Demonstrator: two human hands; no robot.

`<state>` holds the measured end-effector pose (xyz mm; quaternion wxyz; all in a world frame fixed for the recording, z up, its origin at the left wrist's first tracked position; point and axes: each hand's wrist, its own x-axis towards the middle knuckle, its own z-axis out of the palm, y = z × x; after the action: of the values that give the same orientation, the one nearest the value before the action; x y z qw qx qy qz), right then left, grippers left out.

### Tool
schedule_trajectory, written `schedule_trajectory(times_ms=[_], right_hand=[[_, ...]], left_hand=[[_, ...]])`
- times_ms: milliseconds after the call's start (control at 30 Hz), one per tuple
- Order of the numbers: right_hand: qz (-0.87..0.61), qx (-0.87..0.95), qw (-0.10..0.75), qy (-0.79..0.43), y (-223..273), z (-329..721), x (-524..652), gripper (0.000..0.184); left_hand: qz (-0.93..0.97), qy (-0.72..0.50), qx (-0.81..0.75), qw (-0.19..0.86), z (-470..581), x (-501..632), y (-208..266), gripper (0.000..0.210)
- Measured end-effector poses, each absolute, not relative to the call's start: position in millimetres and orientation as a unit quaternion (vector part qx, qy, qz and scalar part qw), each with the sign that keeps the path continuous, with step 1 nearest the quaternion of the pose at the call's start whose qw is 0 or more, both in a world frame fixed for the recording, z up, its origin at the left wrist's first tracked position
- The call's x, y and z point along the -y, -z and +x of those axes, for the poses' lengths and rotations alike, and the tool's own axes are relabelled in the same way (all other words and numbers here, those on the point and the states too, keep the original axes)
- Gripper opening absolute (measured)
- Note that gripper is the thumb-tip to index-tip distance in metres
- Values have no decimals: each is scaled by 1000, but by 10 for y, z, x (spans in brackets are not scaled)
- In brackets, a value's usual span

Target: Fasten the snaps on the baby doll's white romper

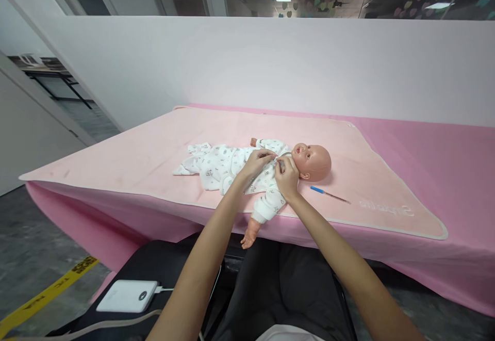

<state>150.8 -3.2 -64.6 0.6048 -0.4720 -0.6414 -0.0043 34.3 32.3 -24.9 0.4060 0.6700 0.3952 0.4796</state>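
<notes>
A baby doll [316, 162] lies on its back on a light pink blanket, head to the right, dressed in white patterned clothes. My left hand [260, 161] rests on the chest of the white top [266, 178], fingers pinched at its front near the neck. Close beside it, my right hand [286, 176] is closed on the top's collar edge below the doll's chin. What exactly lies between the fingertips is too small to see. One doll arm [251, 233] hangs over the table's near edge; the other lies on the far side.
A thin stick with a blue handle [317, 190] lies right of the doll on the blanket [127, 160]. Pink cloth [444, 176] covers the table beneath. A white wall [270, 67] stands behind. At lower left, a white power bank [127, 295] with a cable sits on a black seat.
</notes>
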Motion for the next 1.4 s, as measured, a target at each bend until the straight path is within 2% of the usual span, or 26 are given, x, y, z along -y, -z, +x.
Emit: schedule_trajectory(times_ms=[633, 933, 1033, 1267, 1400], right_hand=[[-463, 621, 631, -31, 671, 1523, 21, 17], [-451, 620, 642, -29, 670, 1519, 27, 17], [-448, 619, 645, -21, 648, 1516, 31, 17], [-435, 636, 637, 15, 604, 1517, 83, 27], [-342, 746, 567, 71, 543, 1490, 50, 28]], left_hand=[[658, -476, -389, 434, 335, -262, 212, 16], [675, -476, -384, 412, 348, -261, 205, 14], [694, -490, -392, 353, 306, -205, 227, 18], [772, -452, -437, 92, -51, 86, 403, 29], [754, -463, -465, 15, -97, 132, 506, 23]])
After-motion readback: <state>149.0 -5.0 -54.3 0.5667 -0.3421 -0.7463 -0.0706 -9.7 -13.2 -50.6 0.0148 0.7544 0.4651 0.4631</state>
